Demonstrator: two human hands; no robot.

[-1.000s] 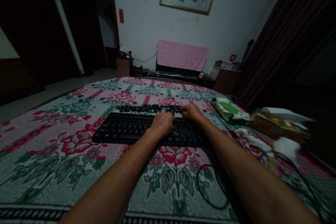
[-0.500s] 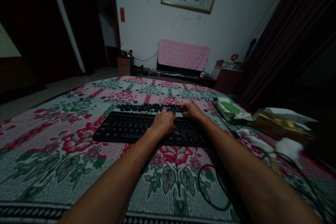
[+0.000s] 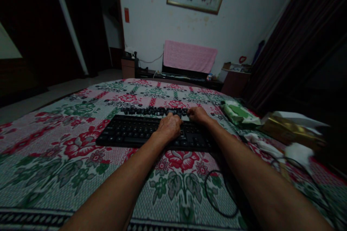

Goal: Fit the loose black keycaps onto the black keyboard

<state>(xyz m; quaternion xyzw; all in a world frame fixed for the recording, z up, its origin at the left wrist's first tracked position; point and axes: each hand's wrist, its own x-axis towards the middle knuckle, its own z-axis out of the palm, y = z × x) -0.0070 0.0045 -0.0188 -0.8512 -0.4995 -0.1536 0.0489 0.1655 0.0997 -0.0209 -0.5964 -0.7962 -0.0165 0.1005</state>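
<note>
A black keyboard (image 3: 127,133) lies on a flowered bedspread (image 3: 67,151). Just beyond its far edge runs a row of loose black keycaps (image 3: 143,110). My left hand (image 3: 169,127) rests on the keyboard's upper middle, its fingers curled down at the far edge. My right hand (image 3: 198,114) sits a little further right, at the right end of the keycap row, fingers bent and close together. What either hand pinches is hidden in the dim light. A pale patch shows between the two hands.
A green and white packet (image 3: 238,113), a gold box (image 3: 287,130) and crumpled white paper (image 3: 296,151) lie to the right. A black cable (image 3: 214,202) loops near my right forearm. A pink cloth (image 3: 189,56) covers a low unit by the far wall.
Both hands stay at the keyboard's far edge with only slight finger shifts. The view has tilted up a little since a second ago.
</note>
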